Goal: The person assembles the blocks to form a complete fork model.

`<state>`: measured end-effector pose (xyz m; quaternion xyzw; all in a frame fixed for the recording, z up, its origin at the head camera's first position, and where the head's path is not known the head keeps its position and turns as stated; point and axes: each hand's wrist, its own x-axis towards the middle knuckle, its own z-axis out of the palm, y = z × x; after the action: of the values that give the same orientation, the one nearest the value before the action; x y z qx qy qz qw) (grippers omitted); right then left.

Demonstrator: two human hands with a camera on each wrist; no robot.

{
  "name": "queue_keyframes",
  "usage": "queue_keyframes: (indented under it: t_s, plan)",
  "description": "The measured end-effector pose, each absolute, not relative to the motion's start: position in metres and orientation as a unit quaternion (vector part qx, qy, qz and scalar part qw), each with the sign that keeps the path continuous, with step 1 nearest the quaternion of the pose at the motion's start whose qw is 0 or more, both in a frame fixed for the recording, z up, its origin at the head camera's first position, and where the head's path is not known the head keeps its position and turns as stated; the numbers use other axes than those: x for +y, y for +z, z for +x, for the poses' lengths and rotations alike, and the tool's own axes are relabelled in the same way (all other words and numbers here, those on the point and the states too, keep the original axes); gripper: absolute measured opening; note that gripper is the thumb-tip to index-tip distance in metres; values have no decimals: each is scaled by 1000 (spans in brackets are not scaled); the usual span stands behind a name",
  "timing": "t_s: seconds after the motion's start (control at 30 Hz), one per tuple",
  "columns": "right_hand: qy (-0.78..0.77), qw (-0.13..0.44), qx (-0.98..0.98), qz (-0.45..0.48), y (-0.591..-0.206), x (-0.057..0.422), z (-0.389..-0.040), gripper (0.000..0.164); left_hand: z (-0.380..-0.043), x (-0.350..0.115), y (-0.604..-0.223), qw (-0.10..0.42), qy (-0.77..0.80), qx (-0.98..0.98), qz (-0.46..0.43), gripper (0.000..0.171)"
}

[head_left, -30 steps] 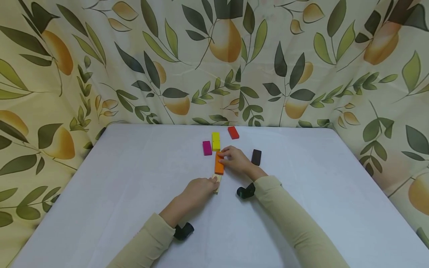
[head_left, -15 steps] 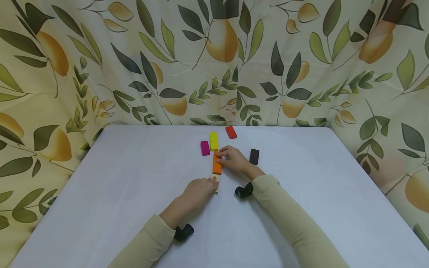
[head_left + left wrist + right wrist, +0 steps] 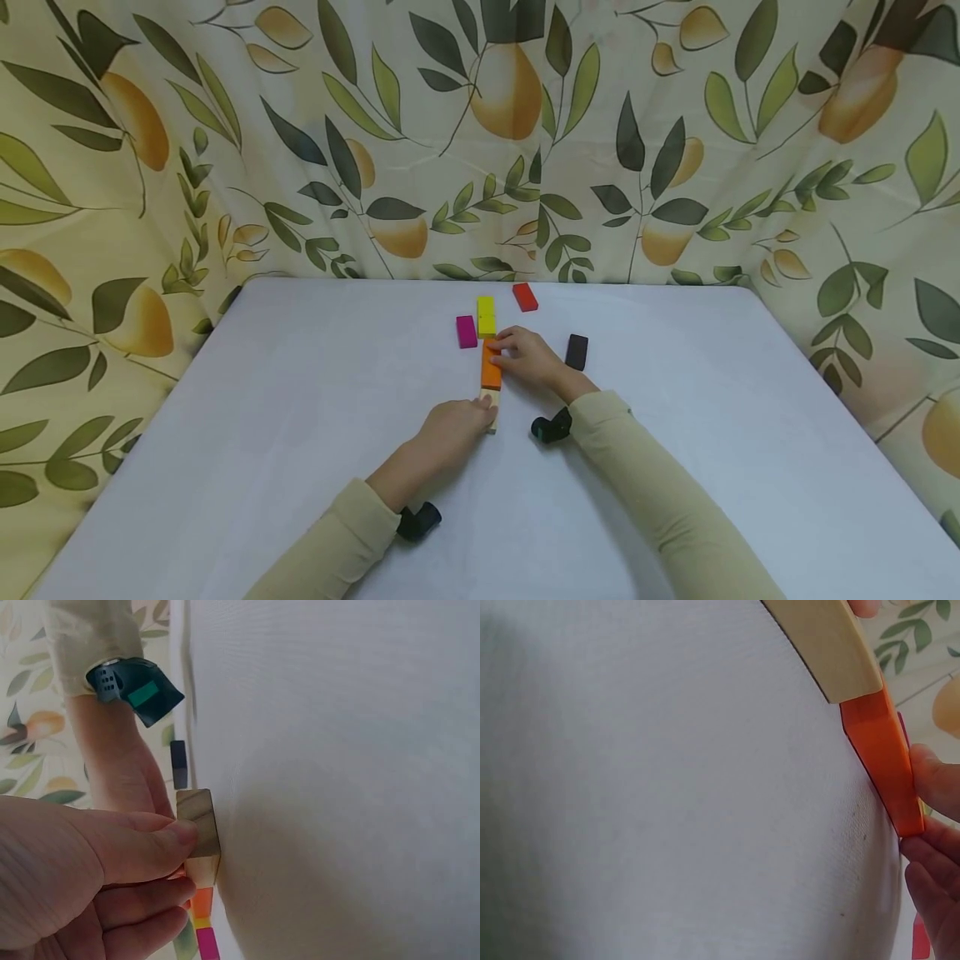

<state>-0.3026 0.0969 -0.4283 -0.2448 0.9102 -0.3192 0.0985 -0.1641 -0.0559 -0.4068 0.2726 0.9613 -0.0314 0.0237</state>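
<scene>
Orange block abuts wood block, your right hand and left hand pinching respectively; red block, near table's far edge, lies unjoined.

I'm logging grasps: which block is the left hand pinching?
The pale wooden block, the only one showing grain, end to end with the orange block.

The left hand has turned the wooden block, near end rightward.

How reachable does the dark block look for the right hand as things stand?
Probably yes: the dark block lies just right of the right hand, with no other block between them, though that hand would first have to let go of the orange block.
</scene>
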Motion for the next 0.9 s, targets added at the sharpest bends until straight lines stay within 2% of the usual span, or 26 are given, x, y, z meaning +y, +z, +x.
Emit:
queue_keyframes:
  t_s: [0.9]
  plan:
    - [-323, 114, 912, -225, -426, 96, -298, 34, -160, -47, -407, 26, -43, 967, 252, 42]
